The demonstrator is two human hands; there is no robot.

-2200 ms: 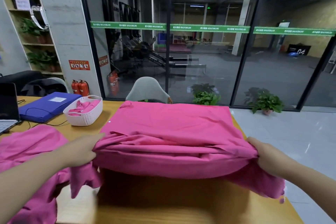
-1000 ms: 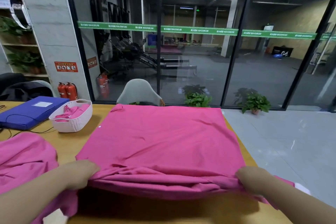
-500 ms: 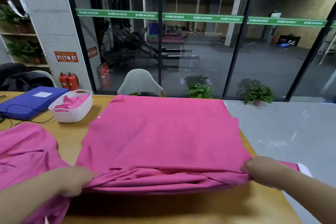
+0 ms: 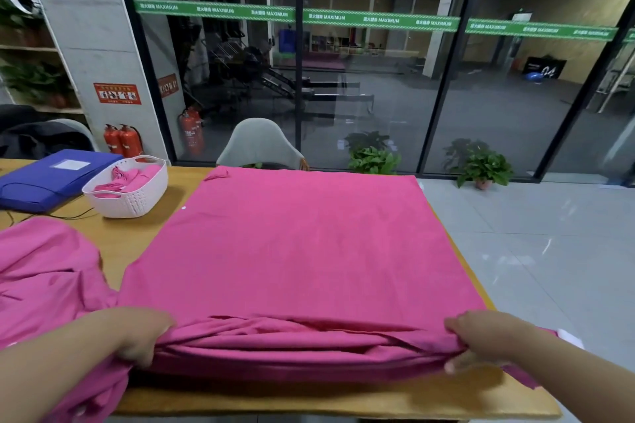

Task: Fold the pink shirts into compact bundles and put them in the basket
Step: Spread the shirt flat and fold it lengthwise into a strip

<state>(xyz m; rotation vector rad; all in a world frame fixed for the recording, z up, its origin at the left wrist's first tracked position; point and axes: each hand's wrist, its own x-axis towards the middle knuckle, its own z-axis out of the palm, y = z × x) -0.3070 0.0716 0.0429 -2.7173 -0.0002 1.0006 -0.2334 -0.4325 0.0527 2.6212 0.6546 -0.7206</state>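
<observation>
At the near edge of the wooden bench [image 4: 309,398], the person's left hand [image 4: 144,336] and right hand [image 4: 481,336] each pinch a corner of the bunched near hem of a large pink cotton shirt [image 4: 302,251], fingers curled into the cloth, one hand at either end. Holding both corners apart like this looks meant to keep the fabric taut, so the garment lies flat and square for its first fold. Its body spreads smoothly away toward the far edge of the bench, with only the gathered folds between the hands rising off the wood. Beside the left forearm, a second rumpled pink shirt [image 4: 44,278] waits in a heap, spilling over the bench's near-left edge. Farther off to the left stands the white woven plastic basket [image 4: 137,199], already holding a folded pink bundle [image 4: 134,177], with a flat blue document folder [image 4: 44,178] just behind it. Compared with the view about two seconds earlier, the lifted, billowing cloth has been pulled down toward the person and now lies far flatter, and the hands sit lower at the bench edge.
</observation>
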